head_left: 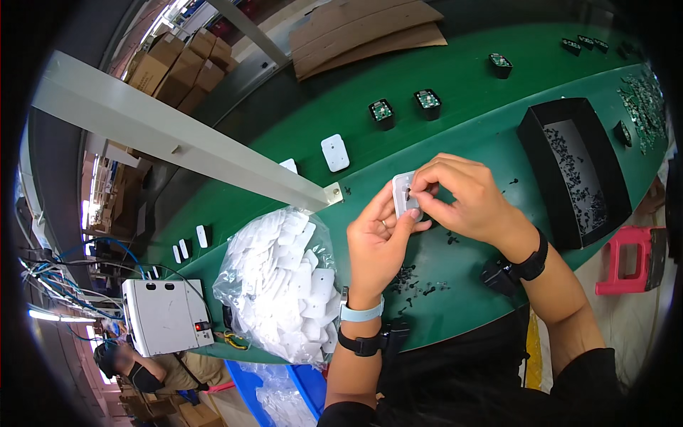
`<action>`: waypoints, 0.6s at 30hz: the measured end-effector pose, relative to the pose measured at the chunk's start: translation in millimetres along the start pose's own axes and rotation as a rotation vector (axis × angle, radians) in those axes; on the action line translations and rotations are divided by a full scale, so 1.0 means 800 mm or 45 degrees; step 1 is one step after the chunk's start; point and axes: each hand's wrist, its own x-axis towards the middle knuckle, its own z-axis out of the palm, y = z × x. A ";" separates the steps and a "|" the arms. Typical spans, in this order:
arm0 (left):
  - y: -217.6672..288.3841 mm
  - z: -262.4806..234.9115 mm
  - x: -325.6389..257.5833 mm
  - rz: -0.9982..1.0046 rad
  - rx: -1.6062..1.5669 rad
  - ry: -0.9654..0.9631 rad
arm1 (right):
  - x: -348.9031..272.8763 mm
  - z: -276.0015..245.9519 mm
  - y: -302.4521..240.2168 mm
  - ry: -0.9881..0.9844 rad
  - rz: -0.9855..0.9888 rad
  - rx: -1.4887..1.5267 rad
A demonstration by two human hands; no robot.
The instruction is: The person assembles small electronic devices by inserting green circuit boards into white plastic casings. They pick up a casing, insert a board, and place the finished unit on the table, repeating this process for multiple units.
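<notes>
white cover, gripped by left fingers

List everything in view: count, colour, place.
Cover: one, white, left hand
Bagged covers: many, white, left
Loose covers: several, white, far side
Units: several, black-green, far side
Box: one, black, right
Parts: many, black, box and bench
Machine, post: one each, white, left
Cardboard: stack, brown, top
Cartons: several, brown, left
Stool: one, red, right
Bin: one, blue, bottom
Bench: one, green, centre
Person: one, black top, lower left
Left hand: one, bare, centre
Right hand: one, bare, centre
</notes>
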 end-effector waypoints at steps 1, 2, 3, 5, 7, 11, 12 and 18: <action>0.001 0.001 0.000 -0.003 0.015 0.001 | -0.001 0.000 0.000 0.004 0.019 -0.001; 0.003 0.002 0.000 -0.005 0.030 0.003 | -0.001 0.000 0.001 -0.014 0.016 -0.004; 0.004 0.002 0.000 -0.009 0.042 0.001 | -0.001 0.000 0.001 -0.031 0.013 -0.011; 0.002 0.001 0.001 -0.009 0.059 -0.011 | -0.001 -0.001 0.002 -0.050 0.000 -0.027; 0.000 0.000 0.001 -0.009 0.088 -0.009 | -0.002 0.001 0.004 -0.051 -0.028 -0.032; -0.008 -0.004 0.001 -0.018 0.148 -0.027 | -0.003 -0.001 0.005 -0.064 0.061 0.013; -0.010 -0.007 0.001 -0.020 0.168 -0.037 | -0.002 -0.001 0.004 -0.069 0.080 0.025; -0.001 -0.009 -0.001 -0.111 0.092 0.004 | 0.003 -0.005 0.009 -0.078 0.572 0.470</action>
